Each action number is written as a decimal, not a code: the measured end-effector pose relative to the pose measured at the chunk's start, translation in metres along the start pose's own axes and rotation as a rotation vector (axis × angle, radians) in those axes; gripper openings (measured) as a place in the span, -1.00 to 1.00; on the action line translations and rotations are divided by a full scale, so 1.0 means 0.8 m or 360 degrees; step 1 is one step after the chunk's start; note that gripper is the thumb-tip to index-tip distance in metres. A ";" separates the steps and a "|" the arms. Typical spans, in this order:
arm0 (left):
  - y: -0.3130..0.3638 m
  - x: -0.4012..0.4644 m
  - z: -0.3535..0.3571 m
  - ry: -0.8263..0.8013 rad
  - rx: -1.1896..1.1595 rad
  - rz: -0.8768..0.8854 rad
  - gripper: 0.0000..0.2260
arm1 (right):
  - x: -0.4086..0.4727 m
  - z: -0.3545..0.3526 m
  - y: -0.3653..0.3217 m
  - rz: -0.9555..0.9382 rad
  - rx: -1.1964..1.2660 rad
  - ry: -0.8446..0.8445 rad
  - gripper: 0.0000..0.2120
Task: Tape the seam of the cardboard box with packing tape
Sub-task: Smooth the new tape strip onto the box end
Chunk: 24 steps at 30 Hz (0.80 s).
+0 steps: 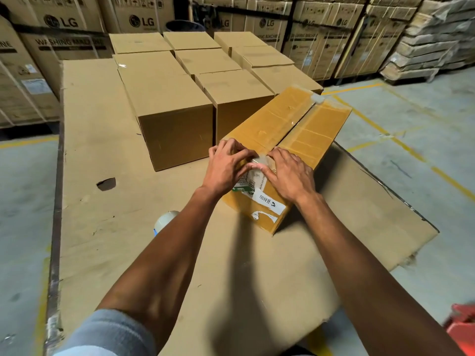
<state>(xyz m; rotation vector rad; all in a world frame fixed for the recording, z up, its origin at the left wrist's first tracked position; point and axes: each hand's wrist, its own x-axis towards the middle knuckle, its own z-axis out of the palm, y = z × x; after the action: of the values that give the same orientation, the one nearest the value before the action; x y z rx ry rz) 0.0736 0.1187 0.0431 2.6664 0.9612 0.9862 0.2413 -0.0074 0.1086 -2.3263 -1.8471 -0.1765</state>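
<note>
Cardboard box lies on the flat cardboard sheet that covers the work surface, turned at an angle, its near end toward the person. A clear strip of packing tape runs along the top seam from the far edge to the near edge; a crumpled end shows at the far corner. The seam appears covered along its length. Judged step: pressing the near tail of the tape over the box edge and down the end face, above the white label.

Placement, likely reasons: the box sits apart from the row of plain closed boxes behind it, which gives working room on three sides. The near end faces the person, so the tape end is within reach of both arms.

Left hand: fingers spread and curved, palm down on the left top flap at the near edge, fingertips on the tape end. Not closed around anything; it presses. Right hand: flat, fingers extended toward the left, laid over the near corner beside the seam, thumb at the tape. Also pressing, nothing gripped. The two meet at the seam end, probably to flatten the flaps while the tape beds down.

Tape roll rests on the sheet, partly hidden behind the left forearm, well clear of the box. Stacked appliance cartons line the back.
</note>
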 end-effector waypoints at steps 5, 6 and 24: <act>-0.010 -0.003 0.007 0.0025 -0.0054 0.0069 -0.62 | 0.001 0.006 0.004 -0.0046 -0.0085 -0.0060 -0.35; -0.010 -0.005 0.008 0.0019 -0.0057 0.0077 -0.60 | 0.000 0.007 0.004 -0.0059 -0.0112 -0.0070 -0.33; -0.008 -0.013 0.020 0.0078 -0.0174 0.0033 -0.64 | -0.003 0.008 -0.001 -0.0051 -0.0124 -0.0001 -0.40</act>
<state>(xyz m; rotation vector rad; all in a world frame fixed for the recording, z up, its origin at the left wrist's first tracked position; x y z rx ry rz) 0.0741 0.1186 0.0232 2.5786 0.8642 1.0803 0.2397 -0.0081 0.1016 -2.3478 -1.9118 -0.2564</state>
